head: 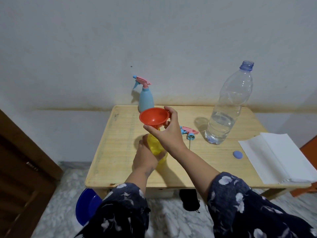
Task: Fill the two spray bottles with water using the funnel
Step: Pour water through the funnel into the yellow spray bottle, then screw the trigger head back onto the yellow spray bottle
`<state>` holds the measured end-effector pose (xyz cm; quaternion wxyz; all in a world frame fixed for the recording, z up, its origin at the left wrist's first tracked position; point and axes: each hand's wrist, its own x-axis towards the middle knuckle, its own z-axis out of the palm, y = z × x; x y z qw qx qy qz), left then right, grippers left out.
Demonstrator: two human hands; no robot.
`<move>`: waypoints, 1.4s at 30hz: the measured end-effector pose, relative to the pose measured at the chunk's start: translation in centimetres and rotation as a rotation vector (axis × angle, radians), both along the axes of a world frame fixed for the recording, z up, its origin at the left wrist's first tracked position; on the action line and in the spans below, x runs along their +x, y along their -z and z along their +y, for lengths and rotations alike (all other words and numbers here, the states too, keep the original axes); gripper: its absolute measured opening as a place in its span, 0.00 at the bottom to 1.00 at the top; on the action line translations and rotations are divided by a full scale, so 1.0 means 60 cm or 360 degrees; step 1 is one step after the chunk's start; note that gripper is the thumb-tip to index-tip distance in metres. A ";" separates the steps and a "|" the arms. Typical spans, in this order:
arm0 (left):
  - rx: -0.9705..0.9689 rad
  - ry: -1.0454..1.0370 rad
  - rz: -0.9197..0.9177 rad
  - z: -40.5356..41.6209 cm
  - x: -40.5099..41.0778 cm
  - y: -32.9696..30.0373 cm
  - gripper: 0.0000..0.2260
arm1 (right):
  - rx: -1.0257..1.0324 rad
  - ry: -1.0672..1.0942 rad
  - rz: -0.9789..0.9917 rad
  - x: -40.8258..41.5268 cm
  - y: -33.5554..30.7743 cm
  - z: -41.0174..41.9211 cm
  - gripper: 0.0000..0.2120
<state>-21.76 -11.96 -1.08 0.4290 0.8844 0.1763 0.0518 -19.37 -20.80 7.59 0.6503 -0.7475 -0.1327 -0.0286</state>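
Observation:
A yellow spray bottle (155,146) without its head stands on the wooden table (118,152), and my left hand (145,156) is wrapped around its body. My right hand (169,130) grips the rim of a red funnel (153,116) whose spout sits in the yellow bottle's neck. A blue spray bottle (145,100) with a pink and blue trigger head stands at the table's far edge. A loose pink and blue trigger head (188,132) lies right of my hands. An uncapped clear water bottle (226,114), about a third full, stands at the right.
A blue bottle cap (237,154) lies near a folded white paper towel (277,157) on the table's right end. A blue plate (87,205) leans under the table's left front. A brown wooden door (20,169) is at the left, and the wall stands close behind.

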 end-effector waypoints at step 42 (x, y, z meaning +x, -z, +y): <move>0.0015 -0.0135 -0.0088 -0.004 0.004 0.027 0.39 | -0.0275 0.0665 0.0776 0.098 0.164 -0.224 0.44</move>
